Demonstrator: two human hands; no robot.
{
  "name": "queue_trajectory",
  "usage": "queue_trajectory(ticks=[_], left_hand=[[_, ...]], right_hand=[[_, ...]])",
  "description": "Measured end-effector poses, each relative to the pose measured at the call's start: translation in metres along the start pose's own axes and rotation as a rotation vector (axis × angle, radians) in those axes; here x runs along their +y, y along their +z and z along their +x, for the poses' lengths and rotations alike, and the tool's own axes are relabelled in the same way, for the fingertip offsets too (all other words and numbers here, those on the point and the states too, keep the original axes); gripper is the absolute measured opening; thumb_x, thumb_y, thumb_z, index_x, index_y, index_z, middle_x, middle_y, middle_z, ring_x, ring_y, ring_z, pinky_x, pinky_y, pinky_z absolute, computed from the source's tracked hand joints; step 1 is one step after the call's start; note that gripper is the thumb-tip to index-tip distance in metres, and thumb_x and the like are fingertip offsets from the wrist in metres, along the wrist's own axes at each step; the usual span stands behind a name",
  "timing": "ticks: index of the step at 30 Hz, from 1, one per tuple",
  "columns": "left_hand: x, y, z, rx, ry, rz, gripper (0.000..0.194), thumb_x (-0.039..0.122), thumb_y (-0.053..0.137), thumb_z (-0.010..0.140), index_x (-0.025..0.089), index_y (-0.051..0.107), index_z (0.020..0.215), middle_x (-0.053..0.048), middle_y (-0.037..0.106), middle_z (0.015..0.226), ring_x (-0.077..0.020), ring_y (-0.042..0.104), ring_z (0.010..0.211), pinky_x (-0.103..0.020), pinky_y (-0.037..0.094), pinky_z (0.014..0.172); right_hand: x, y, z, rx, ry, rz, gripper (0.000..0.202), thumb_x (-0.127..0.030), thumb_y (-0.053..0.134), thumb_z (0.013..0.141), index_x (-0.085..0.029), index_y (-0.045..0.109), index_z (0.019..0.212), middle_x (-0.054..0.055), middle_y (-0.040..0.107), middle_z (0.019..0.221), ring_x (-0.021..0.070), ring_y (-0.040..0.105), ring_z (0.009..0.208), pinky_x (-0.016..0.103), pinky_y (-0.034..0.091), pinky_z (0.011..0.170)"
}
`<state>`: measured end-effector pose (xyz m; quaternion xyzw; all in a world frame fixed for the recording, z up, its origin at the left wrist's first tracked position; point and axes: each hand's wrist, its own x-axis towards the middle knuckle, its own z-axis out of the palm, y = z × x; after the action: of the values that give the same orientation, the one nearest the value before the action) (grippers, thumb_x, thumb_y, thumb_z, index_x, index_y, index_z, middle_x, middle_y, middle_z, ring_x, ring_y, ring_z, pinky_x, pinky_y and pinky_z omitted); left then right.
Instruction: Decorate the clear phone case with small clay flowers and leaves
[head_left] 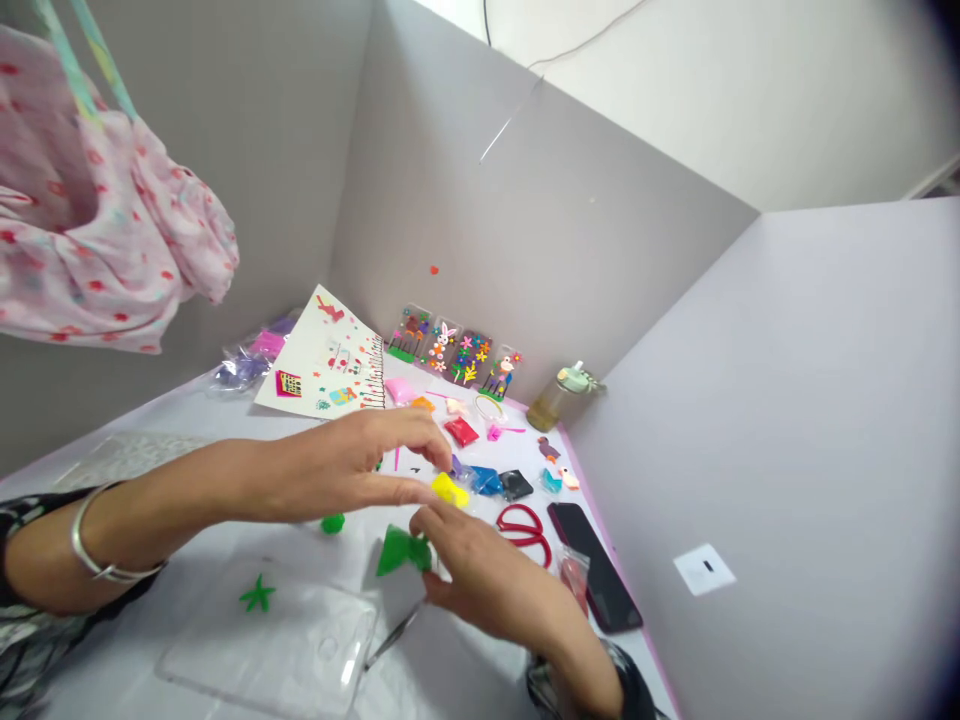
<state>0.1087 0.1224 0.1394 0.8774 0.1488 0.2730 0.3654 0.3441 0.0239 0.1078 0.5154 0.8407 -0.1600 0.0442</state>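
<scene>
My right hand (484,575) is closed, thumb and fingers on a small green clay packet (397,550) with a pinched middle, just above the table. Stretched over the table from the left, my left hand (352,460) has its thumb and fingers apart with nothing visible between them. Its fingertips are near a yellow clay packet (450,489). A green clay star shape (258,595) lies on a clear plastic case (300,660). A green clay lump (332,523) sits below my left wrist. Beside the case rests a thin metal tool (395,637).
Red-handled scissors (536,535) and a black phone (600,570) lie at right. Blue (486,481), black (516,485) and red (461,431) packets lie farther back. A bottle (562,395), decorated panels (472,355) and a spiral notebook (330,360) line the wall.
</scene>
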Motion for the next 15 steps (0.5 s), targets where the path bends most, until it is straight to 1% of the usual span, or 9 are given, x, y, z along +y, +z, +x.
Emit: queue_trajectory(ticks=[2, 3, 4, 6, 8, 10, 13, 14, 15], left_hand=[[-0.003, 0.006, 0.001, -0.050, -0.040, 0.034, 0.036, 0.035, 0.085, 0.096, 0.027, 0.071, 0.128, -0.004, 0.076, 0.132, -0.0275, 0.072, 0.122, -0.036, 0.054, 0.103], [-0.004, 0.008, 0.001, -0.056, -0.057, 0.039, 0.046, 0.035, 0.089, 0.092, 0.028, 0.069, 0.132, -0.006, 0.075, 0.136, -0.0293, 0.071, 0.125, -0.037, 0.054, 0.104], [-0.006, 0.011, 0.001, -0.053, -0.066, 0.033, 0.052, 0.034, 0.091, 0.090, 0.028, 0.066, 0.135, -0.007, 0.074, 0.137, -0.0304, 0.071, 0.126, -0.038, 0.054, 0.103], [-0.008, 0.015, 0.002, -0.012, -0.070, -0.014, 0.045, 0.034, 0.086, 0.093, 0.027, 0.064, 0.132, -0.006, 0.075, 0.128, -0.0289, 0.073, 0.117, -0.039, 0.056, 0.098], [-0.010, 0.016, 0.002, 0.062, -0.069, -0.097, 0.034, 0.036, 0.080, 0.099, 0.027, 0.062, 0.126, -0.004, 0.076, 0.118, -0.0261, 0.075, 0.109, -0.038, 0.057, 0.093], [-0.011, 0.015, 0.003, 0.141, -0.054, -0.215, 0.028, 0.038, 0.078, 0.102, 0.026, 0.061, 0.121, -0.003, 0.075, 0.115, -0.0241, 0.074, 0.106, -0.037, 0.058, 0.090], [-0.012, 0.013, 0.005, 0.216, -0.014, -0.434, 0.021, 0.040, 0.074, 0.107, 0.025, 0.064, 0.118, -0.003, 0.073, 0.108, -0.0204, 0.071, 0.097, -0.031, 0.057, 0.080], [-0.012, 0.013, 0.005, 0.229, -0.014, -0.498, 0.020, 0.042, 0.073, 0.109, 0.025, 0.066, 0.117, -0.003, 0.072, 0.105, -0.0193, 0.069, 0.093, -0.030, 0.056, 0.078], [-0.012, 0.013, 0.005, 0.236, -0.021, -0.546, 0.021, 0.044, 0.072, 0.110, 0.024, 0.068, 0.115, -0.002, 0.072, 0.102, -0.0184, 0.067, 0.091, -0.030, 0.055, 0.078]], right_hand=[[0.002, -0.020, -0.002, 0.163, -0.055, 0.084, 0.029, -0.009, 0.069, 0.097, -0.022, 0.065, 0.123, 0.011, 0.077, 0.127, 0.0272, 0.074, 0.110, 0.040, 0.058, 0.095], [0.002, -0.030, -0.002, 0.241, -0.076, 0.127, 0.029, -0.010, 0.070, 0.098, -0.023, 0.065, 0.122, 0.009, 0.077, 0.125, 0.0265, 0.073, 0.108, 0.040, 0.057, 0.096], [0.001, -0.040, -0.003, 0.301, -0.097, 0.180, 0.028, -0.011, 0.072, 0.098, -0.024, 0.067, 0.122, 0.008, 0.078, 0.123, 0.0258, 0.073, 0.106, 0.040, 0.057, 0.095], [-0.003, -0.056, -0.003, 0.383, -0.136, 0.317, 0.021, -0.017, 0.074, 0.101, -0.026, 0.071, 0.119, 0.004, 0.081, 0.121, 0.0236, 0.074, 0.103, 0.037, 0.055, 0.091], [-0.005, -0.065, -0.002, 0.445, -0.173, 0.464, 0.009, -0.026, 0.070, 0.108, -0.027, 0.075, 0.116, 0.002, 0.082, 0.117, 0.0219, 0.074, 0.101, 0.035, 0.055, 0.088], [-0.005, -0.067, -0.001, 0.521, -0.201, 0.590, 0.015, -0.037, 0.068, 0.112, -0.028, 0.076, 0.121, 0.002, 0.081, 0.114, 0.0213, 0.074, 0.099, 0.034, 0.055, 0.087], [-0.001, -0.063, 0.000, 0.594, -0.207, 0.805, 0.035, -0.046, 0.078, 0.105, -0.029, 0.071, 0.135, 0.003, 0.079, 0.114, 0.0215, 0.075, 0.098, 0.033, 0.058, 0.083], [0.001, -0.062, 0.000, 0.608, -0.195, 0.875, 0.036, -0.045, 0.082, 0.102, -0.028, 0.072, 0.132, 0.003, 0.079, 0.111, 0.0211, 0.075, 0.095, 0.032, 0.059, 0.081], [0.002, -0.062, 0.001, 0.624, -0.183, 0.928, 0.030, -0.043, 0.084, 0.100, -0.027, 0.074, 0.124, 0.002, 0.079, 0.105, 0.0204, 0.076, 0.092, 0.031, 0.059, 0.079]])
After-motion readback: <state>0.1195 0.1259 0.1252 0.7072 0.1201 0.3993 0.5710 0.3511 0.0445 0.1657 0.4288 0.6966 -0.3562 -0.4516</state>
